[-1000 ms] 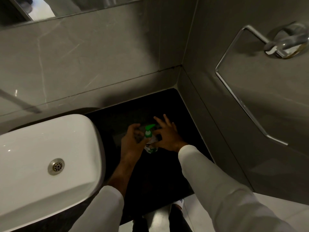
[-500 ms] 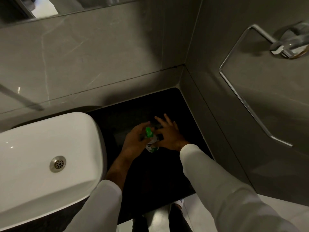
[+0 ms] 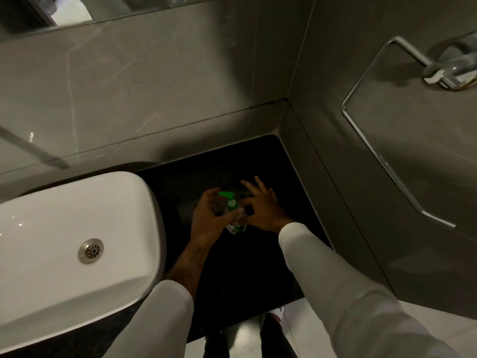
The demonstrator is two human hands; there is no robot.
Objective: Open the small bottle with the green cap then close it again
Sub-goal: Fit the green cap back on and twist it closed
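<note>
The small bottle (image 3: 235,223) stands on the dark desk (image 3: 258,267), at about three o'clock from the white sink (image 3: 64,241). Its green cap (image 3: 226,194) is flipped up and sticks out at the top, so the bottle looks open. The left hand (image 3: 209,219) is curled around the bottle and grips it. The right hand (image 3: 260,208) pinches near the neck with thumb and one finger, and its other fingers are spread wide. To close it well, I think the left hand should keep the bottle steady while a finger pushes the cap down flat. The label is green and white, but the words are too small to read.
</note>
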